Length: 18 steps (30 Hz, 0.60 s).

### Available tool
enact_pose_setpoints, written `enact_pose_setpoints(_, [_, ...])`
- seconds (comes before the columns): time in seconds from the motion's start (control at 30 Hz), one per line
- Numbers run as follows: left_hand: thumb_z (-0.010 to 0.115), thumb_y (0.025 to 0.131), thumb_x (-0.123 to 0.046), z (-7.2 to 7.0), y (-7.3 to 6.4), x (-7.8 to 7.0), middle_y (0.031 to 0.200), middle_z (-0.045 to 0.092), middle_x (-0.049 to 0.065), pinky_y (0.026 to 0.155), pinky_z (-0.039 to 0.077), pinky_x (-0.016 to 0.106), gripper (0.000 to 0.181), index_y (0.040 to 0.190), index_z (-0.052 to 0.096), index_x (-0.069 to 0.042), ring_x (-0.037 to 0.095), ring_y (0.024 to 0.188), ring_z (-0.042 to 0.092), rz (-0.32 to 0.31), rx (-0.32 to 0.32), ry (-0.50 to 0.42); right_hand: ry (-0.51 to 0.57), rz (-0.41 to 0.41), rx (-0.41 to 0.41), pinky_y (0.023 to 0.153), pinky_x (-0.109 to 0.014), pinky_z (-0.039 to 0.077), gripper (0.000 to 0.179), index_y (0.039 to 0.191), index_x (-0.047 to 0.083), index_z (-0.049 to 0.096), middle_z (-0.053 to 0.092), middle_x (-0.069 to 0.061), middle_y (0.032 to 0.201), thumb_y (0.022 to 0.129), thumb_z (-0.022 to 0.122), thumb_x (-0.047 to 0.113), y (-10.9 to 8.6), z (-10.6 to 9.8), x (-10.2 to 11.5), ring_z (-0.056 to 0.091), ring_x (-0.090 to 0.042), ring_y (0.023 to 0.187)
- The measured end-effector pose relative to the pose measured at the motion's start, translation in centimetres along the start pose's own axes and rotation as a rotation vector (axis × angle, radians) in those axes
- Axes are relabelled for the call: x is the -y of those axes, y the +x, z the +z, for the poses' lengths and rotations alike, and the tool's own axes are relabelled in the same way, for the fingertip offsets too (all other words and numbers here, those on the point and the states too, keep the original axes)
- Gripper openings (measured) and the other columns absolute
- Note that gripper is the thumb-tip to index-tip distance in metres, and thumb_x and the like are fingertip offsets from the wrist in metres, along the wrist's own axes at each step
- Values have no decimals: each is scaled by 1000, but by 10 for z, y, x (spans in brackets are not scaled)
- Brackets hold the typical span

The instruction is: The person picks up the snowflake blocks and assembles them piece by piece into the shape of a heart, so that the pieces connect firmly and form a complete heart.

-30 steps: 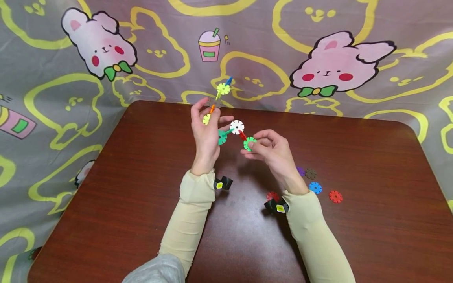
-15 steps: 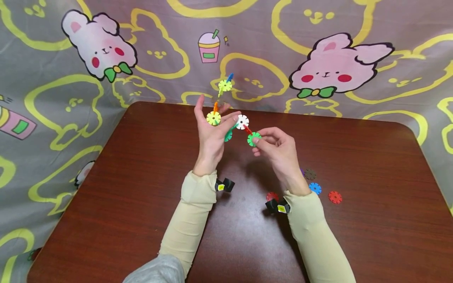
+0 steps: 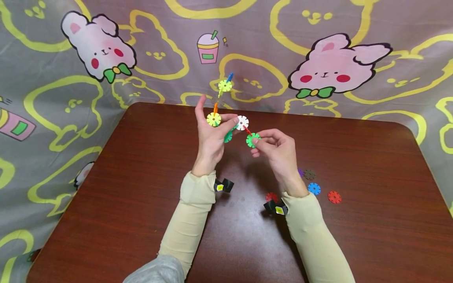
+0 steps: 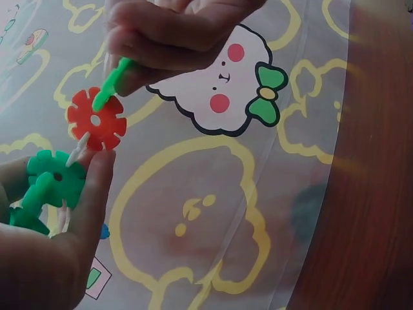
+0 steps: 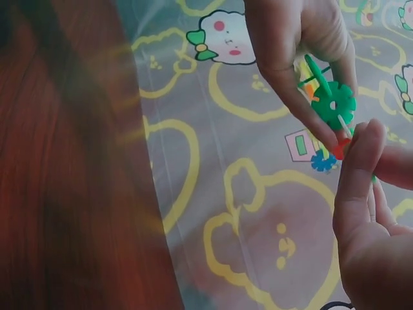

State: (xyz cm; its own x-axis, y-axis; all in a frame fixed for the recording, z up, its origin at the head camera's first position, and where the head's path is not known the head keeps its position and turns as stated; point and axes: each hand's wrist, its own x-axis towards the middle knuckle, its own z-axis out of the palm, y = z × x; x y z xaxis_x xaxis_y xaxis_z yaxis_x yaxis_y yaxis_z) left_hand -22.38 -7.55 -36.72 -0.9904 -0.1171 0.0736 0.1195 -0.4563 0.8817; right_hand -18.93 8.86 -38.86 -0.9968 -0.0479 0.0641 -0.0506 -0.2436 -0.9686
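Note:
A chain of notched plastic interlocking discs is held up between my two hands in the head view. My left hand (image 3: 212, 137) pinches it at the white disc (image 3: 242, 123), thumb against that disc's left edge. A yellow disc (image 3: 213, 119) sits by the base of the thumb, and a teal disc (image 4: 58, 175) lies among the fingers. Beyond them the chain rises through an orange disc (image 3: 216, 108) to a blue disc (image 3: 230, 77). My right hand (image 3: 277, 153) pinches the light green end disc (image 3: 252, 140), which joins a red disc (image 4: 97, 123) slotted to the white one.
Loose discs lie on the brown table (image 3: 141, 169) near my right forearm: a blue disc (image 3: 314, 188), a red disc (image 3: 334, 197), a dark brown disc (image 3: 309, 174) and a partly hidden purple one. Another red disc (image 3: 271, 197) is beside the right wrist camera. Patterned cloth (image 3: 262, 39) hangs behind.
Over the second, both hands have shifted slightly right with the chain. The left thumb has come across to the white disc, uncovering the yellow one. The last half second shows hardly any movement.

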Motion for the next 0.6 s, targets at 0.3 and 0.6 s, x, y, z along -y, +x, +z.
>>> enact_pose_setpoints(0.3, [69, 81, 9, 1, -2, 1, 82, 69, 4, 65, 60, 29, 89, 143, 24, -36, 17, 72, 70, 17, -8, -2, -2, -25, -27, 58, -31, 60, 14, 98, -5, 62, 71, -1, 74, 85, 67, -4, 0, 4, -2, 68, -13, 56])
enact_pose_setpoints(0.6, [69, 81, 10, 1, 0, 1, 81, 68, 5, 63, 59, 29, 85, 141, 26, -32, 16, 72, 69, 3, -26, 2, 20, -8, 4, 59, -29, 59, 16, 102, -4, 61, 71, -1, 77, 87, 66, -2, 0, 4, -2, 68, -16, 59])
